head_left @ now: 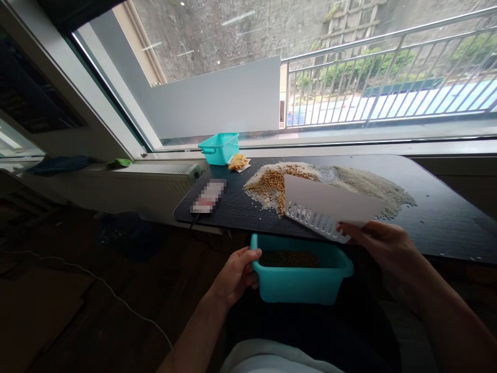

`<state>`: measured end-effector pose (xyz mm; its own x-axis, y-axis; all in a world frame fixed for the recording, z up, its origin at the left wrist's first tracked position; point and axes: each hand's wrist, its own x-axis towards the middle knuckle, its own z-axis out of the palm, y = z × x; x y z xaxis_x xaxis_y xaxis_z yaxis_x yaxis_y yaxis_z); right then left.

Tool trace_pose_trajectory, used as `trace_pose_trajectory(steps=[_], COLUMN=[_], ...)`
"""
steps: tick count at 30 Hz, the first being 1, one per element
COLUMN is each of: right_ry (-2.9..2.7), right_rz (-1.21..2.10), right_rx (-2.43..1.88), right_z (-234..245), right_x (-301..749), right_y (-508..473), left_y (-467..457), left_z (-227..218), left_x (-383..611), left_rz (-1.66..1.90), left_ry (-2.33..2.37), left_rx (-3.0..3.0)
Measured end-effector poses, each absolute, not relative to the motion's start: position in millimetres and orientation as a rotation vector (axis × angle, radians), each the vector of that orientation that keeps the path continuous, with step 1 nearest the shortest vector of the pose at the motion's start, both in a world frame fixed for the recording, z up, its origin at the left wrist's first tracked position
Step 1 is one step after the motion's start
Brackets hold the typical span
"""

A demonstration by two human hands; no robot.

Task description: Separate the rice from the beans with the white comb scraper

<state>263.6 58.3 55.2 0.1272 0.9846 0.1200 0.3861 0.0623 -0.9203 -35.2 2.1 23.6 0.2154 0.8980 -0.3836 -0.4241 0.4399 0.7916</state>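
Observation:
With my left hand (238, 272) I grip the left rim of a turquoise plastic tub (298, 284), which sits just below the table's front edge. Small dark greenish grains (289, 258) lie in the tub. My right hand (382, 241) pinches the lower right corner of a white plastic sheet (330, 202) with a row of slots along its lower edge. The sheet is tilted over the table front, partly covering the piles behind it. Yellow-brown beans (272, 182) lie mixed with white grains on the left. A pile of pale rice-like grains (368, 184) spreads to the right.
A second turquoise tub (220, 148) stands at the table's back left, beside a crumpled yellowish item (238, 162) on white paper. A blurred-out phone-like object (208, 196) with a cable lies at the left edge. A radiator (155, 189) and window border the dark table (438, 223).

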Motion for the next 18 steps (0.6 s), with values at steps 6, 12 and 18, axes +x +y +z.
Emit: trace_pose_trajectory(steps=[6,12,18], right_ry=[-1.379,-1.455,-1.474], right_rz=[0.638,0.757,0.785], right_rx=[-1.542,-1.474,-1.470], right_z=[62,68,74], right_x=[269,258,260], right_y=[64,72,65], left_y=[2,2,2], left_z=[26,24,22], left_x=[-35,-36,-36], left_rz=[0.995,0.981,0.987], left_ry=[0.967,0.954,0.948], left_rx=[0.607,0.622,0.630])
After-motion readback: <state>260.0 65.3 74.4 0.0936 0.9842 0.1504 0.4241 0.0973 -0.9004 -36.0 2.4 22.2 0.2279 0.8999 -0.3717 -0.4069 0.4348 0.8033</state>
